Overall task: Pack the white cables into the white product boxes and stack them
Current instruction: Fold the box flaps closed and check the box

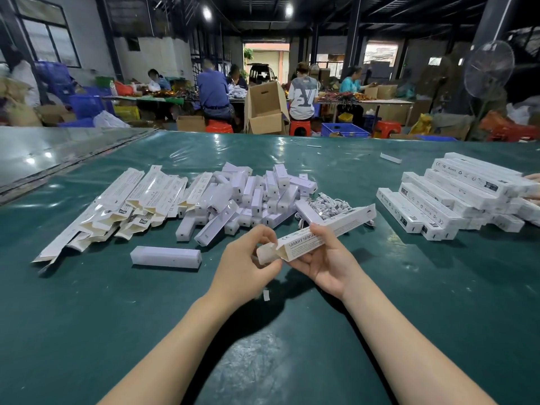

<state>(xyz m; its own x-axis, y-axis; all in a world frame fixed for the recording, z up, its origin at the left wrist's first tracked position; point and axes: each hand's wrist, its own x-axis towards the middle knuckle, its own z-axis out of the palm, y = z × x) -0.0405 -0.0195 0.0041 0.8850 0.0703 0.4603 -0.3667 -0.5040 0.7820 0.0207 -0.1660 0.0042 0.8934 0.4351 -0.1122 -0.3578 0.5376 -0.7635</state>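
White box (330,228) gripped in right hand (324,258), fingers curled round its near end, clear of the table (292,361). End flap (267,253) pinched by left hand (248,258). Seemingly at the closing step; contents hidden from here. Next: tuck flap in square without creasing, then lay on stack (455,200) at right. Loose cables (331,206) heaped just behind the box.

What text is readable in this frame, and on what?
"SMART SENSO": side of the long white cardboard product box; the rest is hidden behind the thumb of the right hand holding it.
"CE": same box, just above that line.
"CE", "FC", "RoHS": top box of the stack of packed white boxes at the right.
Small print on the flat unfolded white cartons at the left: too blurred to read.
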